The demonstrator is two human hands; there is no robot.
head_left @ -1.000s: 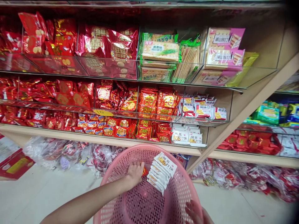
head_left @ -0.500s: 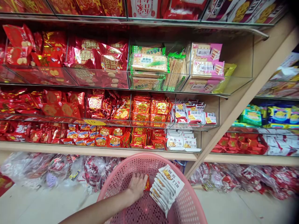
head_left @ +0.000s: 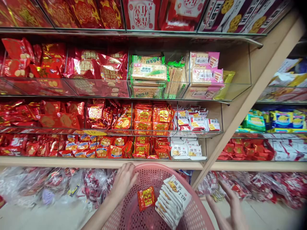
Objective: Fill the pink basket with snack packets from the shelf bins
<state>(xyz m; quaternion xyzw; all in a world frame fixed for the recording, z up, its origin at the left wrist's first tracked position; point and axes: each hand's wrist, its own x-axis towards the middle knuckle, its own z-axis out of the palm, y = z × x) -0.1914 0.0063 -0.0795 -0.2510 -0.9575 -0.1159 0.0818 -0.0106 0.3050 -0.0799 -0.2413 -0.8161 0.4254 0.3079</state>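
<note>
A pink perforated plastic basket (head_left: 200, 207) stands at the bottom centre. In it lie a small red and gold snack packet (head_left: 146, 198) and, to the right of that, a stack of white cracker packets (head_left: 174, 201). My left hand (head_left: 124, 180) is over the basket's left rim, its thumb apart from the fingers and nothing held in it. Whether it touches the rim I cannot tell. To the right of the basket, my right hand (head_left: 227, 206) is open and empty, fingers spread, apart from the rim.
Behind the basket rise shelves with clear dividers, full of red snack packs (head_left: 112, 73), green-edged crackers (head_left: 148, 73) and white cracker packets (head_left: 187, 150). A slanted wooden post (head_left: 242, 105) stands at the right. Plastic-bagged goods (head_left: 59, 182) lie under the bottom shelf, by the tiled floor (head_left: 261, 214).
My left hand has let go of the red packet, now fully visible in the basket, and moved up-left to the rim. My right hand has come into view at the right. The view tilted slightly upward.
</note>
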